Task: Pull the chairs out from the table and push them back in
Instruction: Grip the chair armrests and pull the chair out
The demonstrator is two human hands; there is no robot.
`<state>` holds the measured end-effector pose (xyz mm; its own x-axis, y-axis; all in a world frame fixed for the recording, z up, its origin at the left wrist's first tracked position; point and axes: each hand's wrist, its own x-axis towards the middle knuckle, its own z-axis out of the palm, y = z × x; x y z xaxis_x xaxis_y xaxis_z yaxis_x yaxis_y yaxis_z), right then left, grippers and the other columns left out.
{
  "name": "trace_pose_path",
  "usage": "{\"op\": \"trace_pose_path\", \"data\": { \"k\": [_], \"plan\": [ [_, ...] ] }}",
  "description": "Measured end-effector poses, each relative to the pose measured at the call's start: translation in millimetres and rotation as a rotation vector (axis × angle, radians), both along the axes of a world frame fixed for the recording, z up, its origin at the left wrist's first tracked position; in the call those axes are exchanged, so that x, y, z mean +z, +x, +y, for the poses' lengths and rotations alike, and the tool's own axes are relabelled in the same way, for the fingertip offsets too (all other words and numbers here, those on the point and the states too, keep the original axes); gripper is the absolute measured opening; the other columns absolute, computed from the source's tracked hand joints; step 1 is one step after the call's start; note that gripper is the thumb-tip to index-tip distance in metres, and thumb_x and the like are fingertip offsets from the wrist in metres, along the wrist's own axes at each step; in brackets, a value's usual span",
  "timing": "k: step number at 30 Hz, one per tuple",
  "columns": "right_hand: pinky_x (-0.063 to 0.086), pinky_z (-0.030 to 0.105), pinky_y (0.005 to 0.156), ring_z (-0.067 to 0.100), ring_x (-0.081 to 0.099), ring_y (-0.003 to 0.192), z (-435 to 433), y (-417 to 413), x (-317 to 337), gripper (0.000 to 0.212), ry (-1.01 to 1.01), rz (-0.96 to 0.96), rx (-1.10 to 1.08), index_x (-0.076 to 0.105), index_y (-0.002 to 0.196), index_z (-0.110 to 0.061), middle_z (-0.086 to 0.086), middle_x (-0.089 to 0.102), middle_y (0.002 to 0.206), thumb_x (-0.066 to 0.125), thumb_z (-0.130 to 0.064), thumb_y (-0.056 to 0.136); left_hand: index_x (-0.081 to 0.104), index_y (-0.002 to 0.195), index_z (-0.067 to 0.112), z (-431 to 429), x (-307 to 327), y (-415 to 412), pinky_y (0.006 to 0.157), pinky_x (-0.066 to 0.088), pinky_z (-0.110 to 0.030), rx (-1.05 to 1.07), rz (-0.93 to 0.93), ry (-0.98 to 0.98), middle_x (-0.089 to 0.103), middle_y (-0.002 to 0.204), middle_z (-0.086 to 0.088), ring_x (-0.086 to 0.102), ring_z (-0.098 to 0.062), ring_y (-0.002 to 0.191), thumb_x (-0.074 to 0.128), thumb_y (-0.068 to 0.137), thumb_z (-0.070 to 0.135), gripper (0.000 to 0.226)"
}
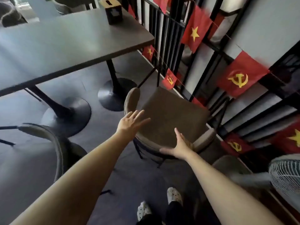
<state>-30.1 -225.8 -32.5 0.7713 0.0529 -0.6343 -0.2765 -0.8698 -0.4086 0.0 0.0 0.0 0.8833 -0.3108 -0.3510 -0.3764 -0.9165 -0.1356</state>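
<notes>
Chair point(168, 114), pulled well clear of the table point(65, 46), is framed by spread, released fingers: left hand point(129, 122) above its seat, right hand point(180, 146) at the backrest. Pushing-in is judged outstanding.

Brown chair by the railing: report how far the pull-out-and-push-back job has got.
Done: the brown chair stands clear of the table, so it looks pulled out. In hand: the right hand touches its curved back and the left hand reaches in open; neither grips yet. Left: pushing it back under. A second chair also stands out from the table.
</notes>
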Motion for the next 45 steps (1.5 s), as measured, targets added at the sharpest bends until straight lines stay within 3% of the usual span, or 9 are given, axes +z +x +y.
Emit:
{"op": "trace_pose_path", "data": {
  "k": [4,7,9,11,15,27,37,45],
  "plan": [
    [0.013,0.045,0.114,0.026,0.024,0.141,0.2,-8.0,-17.0,0.107,-0.150,-0.092,0.217,0.007,0.150,-0.041,-0.008,0.027,0.156,0.073,-0.058,0.067,0.042,0.139,0.027,-8.5,-30.5,14.2,0.114,0.029,-0.031,-0.144,-0.155,-0.031,0.036,0.149,-0.008,0.033,-0.023,0.140,0.068,0.080,0.014,0.066],
    [0.015,0.042,0.111,0.025,0.034,0.131,4.7,-10.5,-23.4,0.075,-0.238,-0.149,0.268,0.034,0.142,-0.043,-0.012,0.044,0.144,0.070,-0.049,0.076,0.055,0.129,0.023,-11.5,-61.7,17.0,0.118,0.015,-0.031,-0.031,0.063,0.049,0.047,0.143,-0.002,0.033,-0.020,0.140,0.055,0.087,0.016,0.042],
    [0.016,0.043,0.111,0.024,0.037,0.127,7.1,-10.8,-29.0,0.057,-0.287,-0.201,0.267,0.044,0.137,-0.042,-0.012,0.050,0.138,0.065,-0.036,0.084,0.065,0.114,0.023,-11.4,-74.6,21.5,0.115,0.019,-0.030,-0.008,0.074,0.082,0.064,0.123,0.003,0.050,-0.018,0.124,0.052,0.085,0.017,0.032],
    [0.016,0.043,0.111,0.024,0.038,0.124,9.4,-12.0,-32.5,0.052,-0.306,-0.233,0.235,0.046,0.135,-0.042,-0.012,0.054,0.132,0.061,-0.023,0.088,0.068,0.105,0.022,-8.7,-80.8,23.6,0.108,0.027,-0.029,-0.010,0.068,0.068,0.070,0.110,0.003,0.057,-0.019,0.111,0.053,0.082,0.016,0.028],
    [0.016,0.043,0.111,0.022,0.038,0.123,9.4,-12.7,-35.1,0.051,-0.316,-0.254,0.228,0.048,0.134,-0.042,-0.012,0.056,0.128,0.058,-0.019,0.089,0.068,0.102,0.021,-8.7,-85.1,22.5,0.102,0.030,-0.030,-0.019,0.047,0.066,0.071,0.107,0.002,0.059,-0.021,0.106,0.049,0.085,0.014,0.027],
    [0.015,0.043,0.108,0.021,0.037,0.123,-0.3,-11.9,-31.9,0.047,-0.276,-0.258,0.311,0.049,0.134,-0.040,-0.011,0.057,0.127,0.053,-0.020,0.092,0.069,0.101,0.022,-18.7,-78.7,8.8,0.104,0.030,-0.031,0.088,0.018,0.077,0.070,0.108,0.001,0.058,-0.021,0.108,0.048,0.087,0.012,0.027],
    [0.014,0.045,0.111,0.023,0.034,0.124,-27.7,27.8,-21.6,0.056,-0.292,-0.228,0.651,0.052,0.127,-0.042,-0.013,0.056,0.127,0.053,-0.009,0.083,0.065,0.106,0.021,-37.5,-72.6,-18.7,0.105,0.028,-0.031,0.319,0.058,0.056,0.068,0.110,-0.001,0.055,-0.022,0.111,0.047,0.083,0.012,0.030],
    [0.011,0.043,0.110,0.020,0.035,0.123,-39.6,98.0,-19.7,0.048,-0.272,-0.225,0.921,0.056,0.125,-0.044,-0.016,0.058,0.128,0.054,-0.016,0.086,0.059,0.112,0.016,-66.4,-65.2,-20.5,0.110,0.027,-0.038,0.534,0.139,0.083,0.065,0.118,-0.006,0.052,-0.027,0.117,0.048,0.085,0.010,0.030]
  ]
}}
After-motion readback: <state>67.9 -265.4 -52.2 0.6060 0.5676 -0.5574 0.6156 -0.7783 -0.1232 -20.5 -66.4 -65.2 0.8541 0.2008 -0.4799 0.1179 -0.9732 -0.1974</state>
